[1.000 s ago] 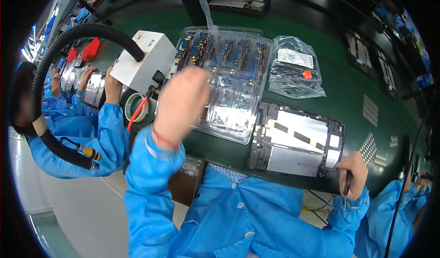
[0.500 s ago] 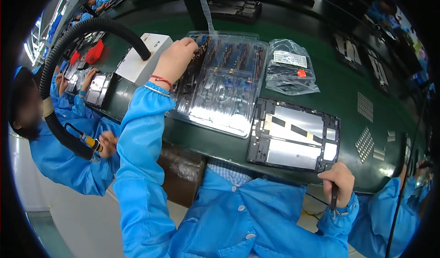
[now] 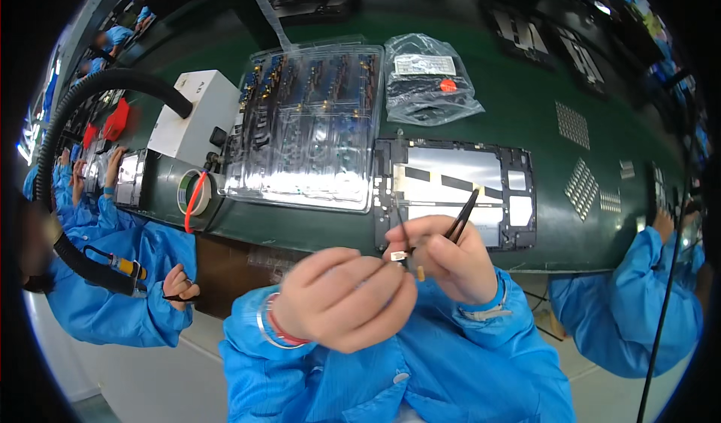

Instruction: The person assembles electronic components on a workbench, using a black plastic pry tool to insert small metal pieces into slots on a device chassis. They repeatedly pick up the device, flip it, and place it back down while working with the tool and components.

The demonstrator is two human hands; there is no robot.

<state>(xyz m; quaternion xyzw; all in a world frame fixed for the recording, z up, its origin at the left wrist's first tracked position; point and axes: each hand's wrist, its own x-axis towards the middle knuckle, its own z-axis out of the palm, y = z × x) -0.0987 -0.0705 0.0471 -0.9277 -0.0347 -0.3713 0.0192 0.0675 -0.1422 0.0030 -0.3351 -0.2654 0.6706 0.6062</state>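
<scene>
My left hand (image 3: 349, 299) is closed on a small dark part with a white patch (image 3: 398, 256) and a gold-coloured end (image 3: 420, 274), perhaps a flex cable; its exact kind cannot be made out. Meeting it in front of my chest, my right hand (image 3: 462, 265) is closed around black tweezers (image 3: 467, 214), whose tips point up and away. The right fingertips also touch the small part. Just beyond my hands lies an open tablet housing (image 3: 458, 171) with silver plates and black strips. Left of that, a clear plastic tray (image 3: 300, 190) holds rows of small blue and dark electronic parts.
A clear bag (image 3: 432, 96) with a label lies behind the housing. Farther left stand a white box (image 3: 195, 115), a tape roll (image 3: 197, 192) and a black hose (image 3: 113, 78). Metal-dotted sheets (image 3: 580, 189) lie at right. Co-workers sit on both sides.
My left hand has come back from the tray to my chest, with the small part in its fingers. My right hand has moved left and up to meet it, tweezers still held. The view has shifted.
</scene>
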